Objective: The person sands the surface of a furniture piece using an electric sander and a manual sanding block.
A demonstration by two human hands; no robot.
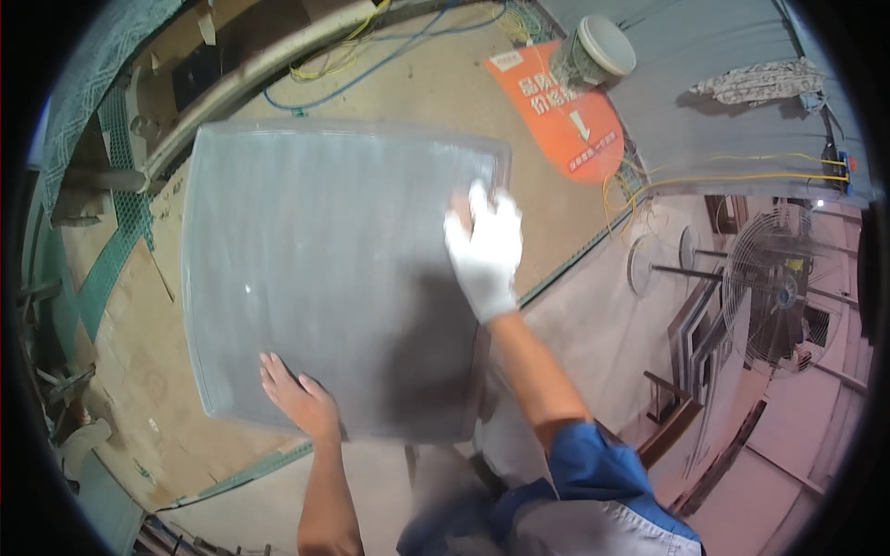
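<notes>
A large grey panel (324,250) with rounded sides and a raised rim lies flat in front of me. My left hand (298,398), bare, rests on its near edge toward the left, fingers stretched out flat. Over at the panel's far right side, my right hand (487,255) wears a white glove and presses near the rim. Its fingers are curled and smeared by motion. A small brownish patch shows beside the thumb side; what it is cannot be made out. A dark shadow falls on the panel below the right arm.
Brown boarding (139,371) lies under the panel. At the far right stand a white bucket (607,46) and an orange printed sheet (575,120). Blue hose (348,97) and yellow cord cross the back. A large fan (779,287) and leaning frames (695,334) stand right.
</notes>
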